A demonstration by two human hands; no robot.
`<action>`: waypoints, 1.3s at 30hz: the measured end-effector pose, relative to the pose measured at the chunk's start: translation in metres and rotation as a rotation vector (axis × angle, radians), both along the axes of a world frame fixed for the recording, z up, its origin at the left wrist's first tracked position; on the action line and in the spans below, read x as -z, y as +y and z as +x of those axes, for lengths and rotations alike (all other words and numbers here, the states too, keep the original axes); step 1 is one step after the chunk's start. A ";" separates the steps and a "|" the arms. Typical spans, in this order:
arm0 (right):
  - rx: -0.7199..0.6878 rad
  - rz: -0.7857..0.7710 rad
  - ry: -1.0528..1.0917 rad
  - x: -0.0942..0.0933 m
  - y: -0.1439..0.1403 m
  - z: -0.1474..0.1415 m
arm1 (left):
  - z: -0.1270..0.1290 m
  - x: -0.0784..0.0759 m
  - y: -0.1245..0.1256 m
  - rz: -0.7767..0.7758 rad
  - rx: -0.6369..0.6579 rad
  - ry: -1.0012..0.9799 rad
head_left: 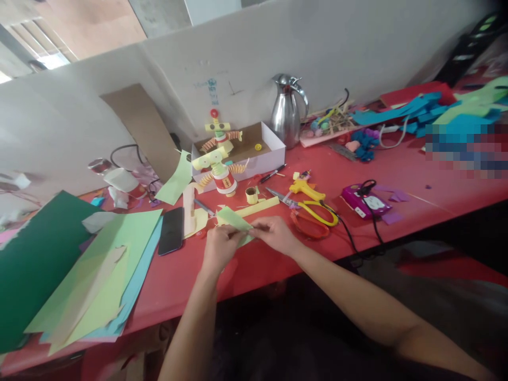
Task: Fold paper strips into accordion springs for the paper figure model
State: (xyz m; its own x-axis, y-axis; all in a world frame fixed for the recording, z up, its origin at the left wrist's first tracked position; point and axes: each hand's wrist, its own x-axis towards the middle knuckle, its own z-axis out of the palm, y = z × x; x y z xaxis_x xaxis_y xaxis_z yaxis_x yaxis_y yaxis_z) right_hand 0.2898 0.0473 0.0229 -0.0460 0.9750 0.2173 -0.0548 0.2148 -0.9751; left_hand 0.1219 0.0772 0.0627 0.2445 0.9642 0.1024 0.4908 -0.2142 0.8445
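Head view: both hands (248, 241) pinch unmarked green paper (235, 218); nothing legible.

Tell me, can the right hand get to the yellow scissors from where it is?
Probably yes. The right hand pinches the green paper together with the left hand, so it would need to let go first. The yellow scissors lie just beside it on the red table, with nothing between.

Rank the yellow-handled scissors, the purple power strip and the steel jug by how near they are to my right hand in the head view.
From the right hand, which holds the green paper strip:
1. Yellow-handled scissors, just to its right on the red table.
2. Purple power strip, farther right along the table.
3. Steel jug, at the back against the partition.
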 end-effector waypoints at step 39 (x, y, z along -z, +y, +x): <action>-0.104 -0.362 0.553 0.003 0.006 0.001 | 0.025 0.032 -0.003 -0.432 -0.143 -0.925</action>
State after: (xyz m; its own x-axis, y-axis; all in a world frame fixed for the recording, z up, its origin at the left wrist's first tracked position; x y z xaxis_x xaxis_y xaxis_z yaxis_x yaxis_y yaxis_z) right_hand 0.2910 0.0536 0.0204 -0.1190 0.9874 -0.1043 -0.5701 -0.1540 -0.8070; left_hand 0.1465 0.0742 0.0308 0.1259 0.9774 -0.1697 -0.3936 0.2062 0.8959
